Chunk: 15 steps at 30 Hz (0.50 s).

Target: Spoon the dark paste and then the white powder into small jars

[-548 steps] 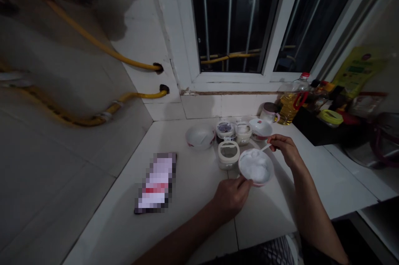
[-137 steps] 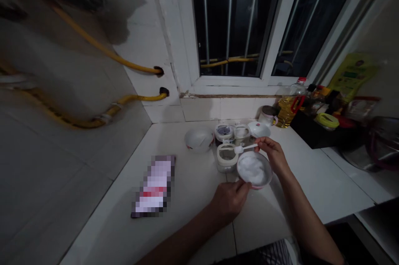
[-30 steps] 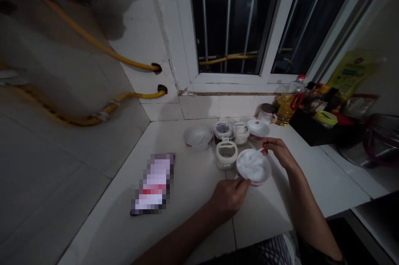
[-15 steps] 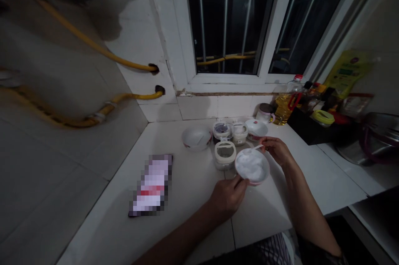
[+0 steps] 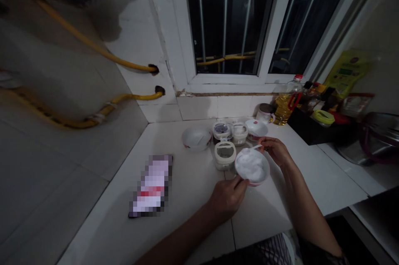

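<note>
My left hand (image 5: 229, 198) is closed on the near rim of a small bowl (image 5: 257, 183), which is tilted a little. White fluffy or powdery stuff (image 5: 250, 166) fills much of the bowl. My right hand (image 5: 276, 151) pinches the handle of a white spoon (image 5: 256, 147) at the bowl's far edge; the spoon's head is sunk in or hidden by the white stuff. Just left of the bowl stands a clear jar with a cream lid (image 5: 225, 152). Two similar lidded jars, one dark inside (image 5: 222, 131) and one pale (image 5: 240, 133), are behind it.
A wide bowl (image 5: 188, 142) with a pale utensil inside is left of the jars. Behind sit another bowl (image 5: 257, 127), a lidded mug (image 5: 264, 113) and an oil bottle (image 5: 283, 105). A blurred-out phone-like object (image 5: 152, 186) lies left. A metal pot (image 5: 380, 138) stands right.
The white stuff looks slightly more heaped near the spoon. Both hands and the bowl keep nearly the same place.
</note>
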Each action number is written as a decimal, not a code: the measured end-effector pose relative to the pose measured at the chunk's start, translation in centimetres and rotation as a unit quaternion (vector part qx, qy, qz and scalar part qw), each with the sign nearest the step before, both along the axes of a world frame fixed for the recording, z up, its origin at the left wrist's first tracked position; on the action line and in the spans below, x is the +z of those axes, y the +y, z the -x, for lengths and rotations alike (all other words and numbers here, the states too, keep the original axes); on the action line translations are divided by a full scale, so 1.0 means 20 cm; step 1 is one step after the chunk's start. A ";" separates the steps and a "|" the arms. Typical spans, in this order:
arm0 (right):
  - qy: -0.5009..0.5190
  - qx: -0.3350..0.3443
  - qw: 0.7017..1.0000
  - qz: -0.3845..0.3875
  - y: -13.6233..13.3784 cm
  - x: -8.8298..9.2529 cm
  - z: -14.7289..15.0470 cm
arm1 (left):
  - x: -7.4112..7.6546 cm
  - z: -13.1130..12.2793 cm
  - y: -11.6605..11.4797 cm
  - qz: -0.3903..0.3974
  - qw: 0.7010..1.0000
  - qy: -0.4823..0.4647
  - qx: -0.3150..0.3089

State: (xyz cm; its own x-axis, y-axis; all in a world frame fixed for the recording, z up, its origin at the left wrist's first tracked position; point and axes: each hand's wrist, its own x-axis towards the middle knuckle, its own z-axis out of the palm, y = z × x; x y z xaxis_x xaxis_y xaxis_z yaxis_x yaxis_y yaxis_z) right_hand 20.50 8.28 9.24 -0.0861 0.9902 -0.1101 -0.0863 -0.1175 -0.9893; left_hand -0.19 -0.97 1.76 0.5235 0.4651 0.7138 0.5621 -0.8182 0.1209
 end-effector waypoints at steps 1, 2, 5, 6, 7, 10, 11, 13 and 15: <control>0.001 0.000 1.000 -0.001 0.00 0.00 0.00 | 0.00 0.00 0.00 0.000 1.000 -0.001 0.001; 0.001 0.000 1.000 -0.002 0.00 0.00 0.00 | 0.00 0.00 0.00 0.000 1.000 -0.003 0.000; 0.003 -0.002 1.000 -0.003 0.00 0.00 0.00 | 0.01 0.00 0.00 -0.002 1.000 -0.013 0.001; 0.003 -0.002 1.000 -0.003 0.00 0.00 0.00 | 0.01 -0.01 0.00 -0.002 1.000 -0.016 0.001; 0.004 -0.003 1.000 -0.003 0.00 0.00 0.00 | 0.01 -0.01 -0.01 -0.004 1.000 -0.019 0.002; 0.004 -0.007 1.000 -0.004 0.00 -0.01 0.00 | 0.01 -0.01 -0.01 -0.005 1.000 -0.022 0.000; 0.004 -0.008 1.000 -0.006 0.01 -0.01 0.00 | 0.00 -0.01 -0.01 -0.002 1.000 -0.022 -0.002; 0.006 -0.011 1.000 -0.011 0.01 -0.01 0.00 | 0.00 -0.01 0.00 0.008 1.000 -0.018 -0.007; 0.009 -0.014 1.000 -0.018 0.01 -0.01 0.01 | -0.01 -0.01 0.00 0.012 1.000 -0.019 -0.006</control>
State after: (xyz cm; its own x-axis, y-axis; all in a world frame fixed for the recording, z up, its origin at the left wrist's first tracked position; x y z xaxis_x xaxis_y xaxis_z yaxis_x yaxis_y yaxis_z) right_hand 20.22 8.40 9.03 -0.0607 0.9955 -0.0732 -0.1065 -0.0794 -0.9911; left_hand 0.00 -1.04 1.62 0.5024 0.4754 0.7222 0.5461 -0.8220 0.1612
